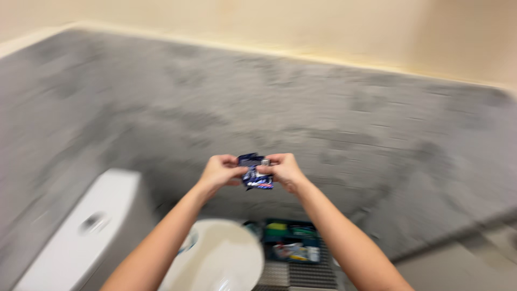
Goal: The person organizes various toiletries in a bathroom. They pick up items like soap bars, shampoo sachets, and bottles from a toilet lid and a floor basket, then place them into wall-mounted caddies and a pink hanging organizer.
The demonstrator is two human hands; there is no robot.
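Both hands, the left hand [219,172] and right hand [284,170], are pinching the small, crinkled dark-blue foil sachet [254,172] at its top edge above the white toilet lid [223,258], where close-set fingertips should be tearing it cleanly.

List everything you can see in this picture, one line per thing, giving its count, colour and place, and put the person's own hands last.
small crinkled dark blue foil packet: one, dark blue with white and red marks, held up between both hands at mid-picture.
white toilet cistern with a round flush button: one, white, lower left.
white toilet lid: one, white, bottom centre, shut.
dark basket of cleaning items: one, dark with green and pale contents, on the floor right of the toilet; contents blurred.
grey mottled wall: one, grey, across the middle.
cream upper wall: one, cream, top.
left hand: one, pinching the packet's left edge.
right hand: one, pinching the packet's right edge.
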